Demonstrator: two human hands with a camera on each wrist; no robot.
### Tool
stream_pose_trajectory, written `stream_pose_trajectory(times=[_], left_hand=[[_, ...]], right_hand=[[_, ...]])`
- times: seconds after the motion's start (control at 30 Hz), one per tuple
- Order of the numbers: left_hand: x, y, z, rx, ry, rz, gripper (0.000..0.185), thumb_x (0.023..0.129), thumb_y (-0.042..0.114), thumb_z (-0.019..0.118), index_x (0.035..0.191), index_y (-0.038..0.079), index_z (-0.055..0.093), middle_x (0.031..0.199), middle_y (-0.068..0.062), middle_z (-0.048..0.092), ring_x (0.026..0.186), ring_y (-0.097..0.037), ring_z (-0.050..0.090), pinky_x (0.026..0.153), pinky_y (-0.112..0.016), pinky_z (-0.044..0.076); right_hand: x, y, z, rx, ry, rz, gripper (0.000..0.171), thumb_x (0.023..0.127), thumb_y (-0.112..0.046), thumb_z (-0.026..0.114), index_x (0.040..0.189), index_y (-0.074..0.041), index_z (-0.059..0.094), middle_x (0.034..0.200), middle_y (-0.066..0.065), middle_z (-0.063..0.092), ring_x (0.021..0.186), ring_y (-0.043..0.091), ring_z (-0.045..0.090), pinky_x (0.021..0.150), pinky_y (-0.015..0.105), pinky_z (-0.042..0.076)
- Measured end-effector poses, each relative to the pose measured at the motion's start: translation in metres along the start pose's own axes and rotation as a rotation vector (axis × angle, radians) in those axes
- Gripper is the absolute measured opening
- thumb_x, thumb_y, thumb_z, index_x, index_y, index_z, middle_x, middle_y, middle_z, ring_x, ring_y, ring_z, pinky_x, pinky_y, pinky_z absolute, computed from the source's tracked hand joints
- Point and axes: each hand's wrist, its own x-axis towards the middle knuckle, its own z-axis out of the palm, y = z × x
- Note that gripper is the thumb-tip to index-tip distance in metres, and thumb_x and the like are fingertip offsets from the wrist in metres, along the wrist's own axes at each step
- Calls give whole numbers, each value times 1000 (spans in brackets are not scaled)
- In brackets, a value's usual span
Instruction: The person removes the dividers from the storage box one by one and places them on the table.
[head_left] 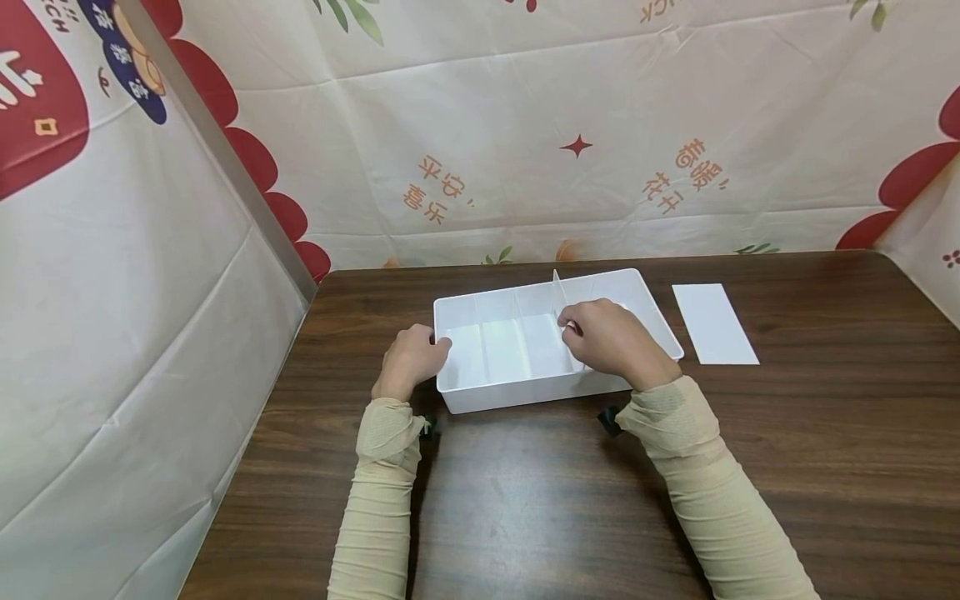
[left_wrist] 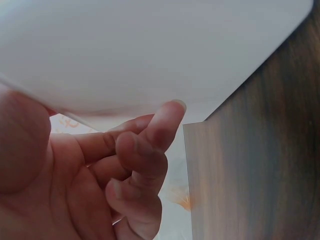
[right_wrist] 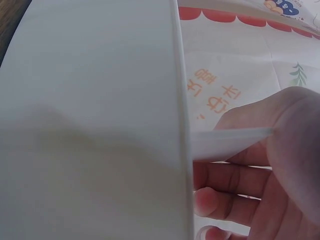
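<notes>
Dark wood worktop (head_left: 525, 500): a white divider (head_left: 564, 312), running front-to-back in the box (head_left: 457, 392), is pinched by the right hand (head_left: 611, 342). Box's left end is gripped by the left hand (head_left: 411, 360), fingers curled.

Smooth white plastic tray (head_left: 637, 304), wood-grain table (head_left: 825, 433)

The right hand (head_left: 611, 342) hides the divider's (head_left: 558, 296) lower part.
</notes>
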Motion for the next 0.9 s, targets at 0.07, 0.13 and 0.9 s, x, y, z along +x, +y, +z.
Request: stream_pose_trajectory(times=[0.07,0.13,0.9], left_hand=[[0,0,0,1,2,-1,33,98,32,46,85,7,63,77,-9,55,68,-23,53,59,-34,40],[0,-1,1,3,3,-2,32,97,32,46,86,7,63,78,-9,56,69,-23,53,59,-35,40],[0,0,-1,10,5,11,33,97,32,46,82,7,62,76,-9,56,69,-24,54,59,-35,40]], right_hand=[[0,0,0,1,1,-2,29,83,0,47,61,-16,37,57,-5,29,55,13,30,53,29,25],[0,0,0,4,2,-3,29,83,1,47,61,-16,37,58,-5,29,55,13,30,53,29,25],[1,-1,-1,-8,6,5,29,83,0,47,61,-16,37,59,-4,30,56,14,32,53,30,26]])
